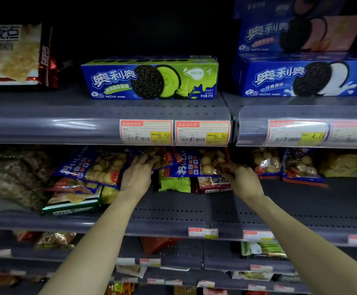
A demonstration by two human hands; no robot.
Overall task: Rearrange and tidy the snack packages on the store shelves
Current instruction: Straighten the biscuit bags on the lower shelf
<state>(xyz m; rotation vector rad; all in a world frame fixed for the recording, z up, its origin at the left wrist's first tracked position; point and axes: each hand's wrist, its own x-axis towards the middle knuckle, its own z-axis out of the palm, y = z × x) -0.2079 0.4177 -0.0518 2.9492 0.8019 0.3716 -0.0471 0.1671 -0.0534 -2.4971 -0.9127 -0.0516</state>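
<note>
Both hands grip one biscuit bag (196, 165): left hand (136, 177) at nine o'clock, right hand (242, 179) at three. Next, probably, squaring it up.

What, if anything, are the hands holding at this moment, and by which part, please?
Both hold the blue biscuit bag on the middle shelf: the left hand at its left end, the right hand pinching its right lower edge.

On the upper shelf (109, 111), one cookie box (149, 78) is set centrally; stacked boxes (305, 77) are placed to its right, a bag (13, 54) to its left. Biscuit bags (92, 167) are piled on the middle shelf (173, 209) below, behind the price tags (174, 133).
</note>
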